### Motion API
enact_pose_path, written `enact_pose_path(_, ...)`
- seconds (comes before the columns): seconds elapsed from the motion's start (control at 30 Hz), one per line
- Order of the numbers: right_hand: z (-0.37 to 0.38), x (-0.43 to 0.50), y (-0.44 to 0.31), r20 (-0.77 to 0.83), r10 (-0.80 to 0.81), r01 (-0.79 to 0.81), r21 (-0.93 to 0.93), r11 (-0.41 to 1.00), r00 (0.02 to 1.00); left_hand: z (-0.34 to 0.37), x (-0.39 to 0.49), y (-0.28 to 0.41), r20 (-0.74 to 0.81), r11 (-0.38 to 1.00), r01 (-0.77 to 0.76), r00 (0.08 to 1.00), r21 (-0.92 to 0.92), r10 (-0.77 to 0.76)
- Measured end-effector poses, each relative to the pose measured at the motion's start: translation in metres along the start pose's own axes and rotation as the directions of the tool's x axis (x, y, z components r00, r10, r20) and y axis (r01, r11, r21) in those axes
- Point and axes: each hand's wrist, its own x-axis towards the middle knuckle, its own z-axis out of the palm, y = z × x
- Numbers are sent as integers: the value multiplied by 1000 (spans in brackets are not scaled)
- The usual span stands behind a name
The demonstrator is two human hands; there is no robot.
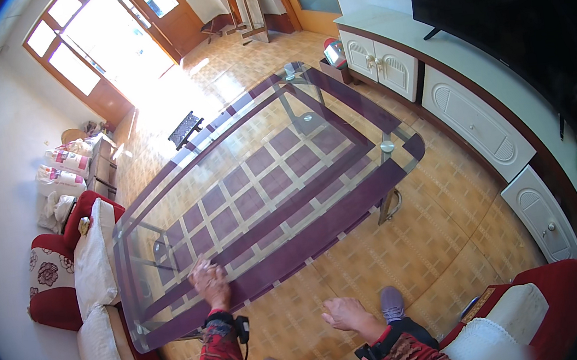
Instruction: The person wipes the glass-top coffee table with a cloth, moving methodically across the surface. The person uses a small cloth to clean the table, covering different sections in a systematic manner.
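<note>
My left hand (210, 284) is over the near edge of a glass coffee table (316, 235) with purple borders. Its fingers are bent and blurred, so whether it holds anything cannot be made out. To the right, my right hand (347, 313) hangs above the tiled floor, apart from the table. The fingers there are curled in, and no object shows in them. Through the clear top, a lower shelf with purple squares (251, 203) is visible.
A red sofa with white cushions (95, 255) borders the table's left end. On the right stand a white cabinet (478, 115) with a television (493, 12) and a red armchair (563, 292). Beyond the table is a small dark stool (185, 130). Bright light enters through the doorway (115, 39).
</note>
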Motion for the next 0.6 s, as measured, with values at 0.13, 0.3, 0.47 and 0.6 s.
enact_pose_path(0.13,-12,-10,7,-77,3,1,42,999,997,16,40,111,62,972,53,997,-230,-39)
enact_pose_path(0.3,-29,-17,18,-91,48,-44,43,998,995,40,74,227,85,932,-118,984,-342,156)
enact_pose_path(0.47,-35,-22,33,-142,99,-105,-36,994,985,54,95,307,142,877,-209,945,-433,296)
enact_pose_path(0.6,-32,-22,33,-209,116,-136,-84,987,971,51,95,354,137,812,-299,899,-501,416)
